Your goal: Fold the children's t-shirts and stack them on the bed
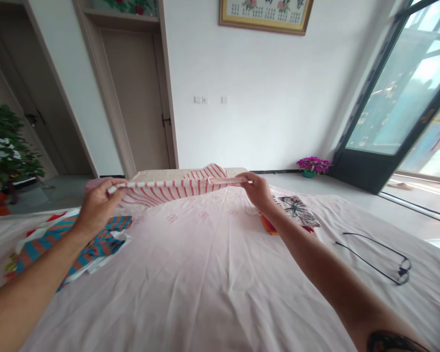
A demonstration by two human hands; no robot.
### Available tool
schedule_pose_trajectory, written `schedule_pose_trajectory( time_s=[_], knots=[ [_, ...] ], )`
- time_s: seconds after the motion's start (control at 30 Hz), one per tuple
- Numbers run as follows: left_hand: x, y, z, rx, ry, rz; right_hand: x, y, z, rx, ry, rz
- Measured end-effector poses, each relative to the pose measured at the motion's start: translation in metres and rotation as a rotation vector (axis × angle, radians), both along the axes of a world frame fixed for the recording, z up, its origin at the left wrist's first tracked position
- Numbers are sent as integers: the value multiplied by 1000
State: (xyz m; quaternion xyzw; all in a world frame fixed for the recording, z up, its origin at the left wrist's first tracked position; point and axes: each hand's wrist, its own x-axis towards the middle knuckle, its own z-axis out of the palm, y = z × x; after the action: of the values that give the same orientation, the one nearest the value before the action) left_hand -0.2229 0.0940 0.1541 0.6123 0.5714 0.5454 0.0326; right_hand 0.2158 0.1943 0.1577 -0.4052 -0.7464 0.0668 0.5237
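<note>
A white cloth with red stripes (161,191) is stretched between my two hands above the bed-like surface covered by a pale pink sheet (205,264). My left hand (101,199) pinches one end of its edge. The other end is gripped by my right hand (257,188). The cloth's far part hangs away from me, and a striped bit of it rises behind the taut edge. Under my left forearm lies a blue and brown striped cloth (106,247). Near my right wrist rests a folded cloth with a black butterfly print (297,210).
Black-framed eyeglasses (403,269) lie unfolded on the sheet at right. Beyond the surface, a pot of purple flowers (313,165) stands by the wall near a glass door (388,107). A leafy plant (9,142) is at far left.
</note>
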Motion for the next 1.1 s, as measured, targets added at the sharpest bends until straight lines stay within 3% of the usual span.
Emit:
schedule_pose_trajectory(
  time_s=[0.07,0.17,0.23,0.3,0.4,0.6,0.73,0.87,0.97,1.03,1.1],
  knots=[
    [2,-10,-49,-217,95,-74,16,-3,-48,-72,-149,38],
    [10,-21,-119,-365,234,-183,34,-13,-116,-220,-378,106],
    [17,-27,-150,-442,294,-241,41,-21,-147,-281,-475,144],
    [21,-31,-166,-462,326,-243,44,-29,-164,-277,-500,164],
    [20,-35,-164,-427,363,-217,45,-37,-164,-253,-534,207],
    [13,-59,-141,-344,518,-283,57,-59,-134,-162,-547,289],
    [27,-97,-135,-501,602,-405,68,-91,-122,-192,-705,329],
    [38,-124,-124,-753,630,-482,76,-115,-103,-385,-825,334],
    [43,-117,-109,-838,550,-457,67,-115,-83,-526,-760,265],
    [51,-96,-102,-760,489,-407,46,-107,-76,-510,-685,228],
    [67,-65,-102,-629,471,-321,13,-97,-79,-431,-672,219]
  ],
)
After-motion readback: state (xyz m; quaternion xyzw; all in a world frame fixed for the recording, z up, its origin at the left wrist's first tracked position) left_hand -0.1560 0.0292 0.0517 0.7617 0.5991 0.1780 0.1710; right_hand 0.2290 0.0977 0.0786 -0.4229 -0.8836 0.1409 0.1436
